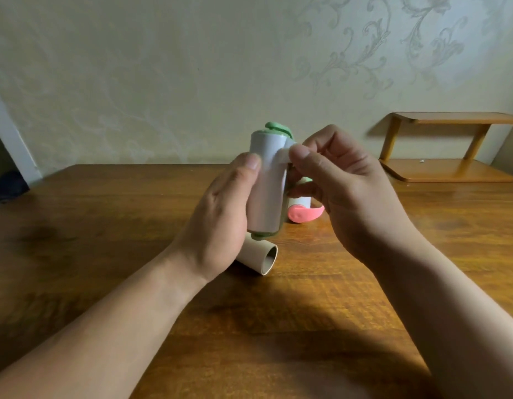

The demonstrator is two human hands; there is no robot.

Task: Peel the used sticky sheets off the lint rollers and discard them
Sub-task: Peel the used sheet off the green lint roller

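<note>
Left hand (220, 214) wraps the green lint roller (268, 180), held upright above the wooden table (105, 254), thumb pressed flat on its white sheet. Right hand (344, 191) pinches a lifted sheet corner (284, 155) between thumb and forefinger, other fingers loosely curled. A pink lint roller (302, 211) lies just behind, a bare cardboard tube (261, 256) nearer; no legible writing.

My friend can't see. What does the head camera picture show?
Two hands hold a green lint roller upright above a wooden table: the left hand grips it while the right hand pinches the corner of its sheet. A cardboard tube and a pink roller lie behind.
</note>
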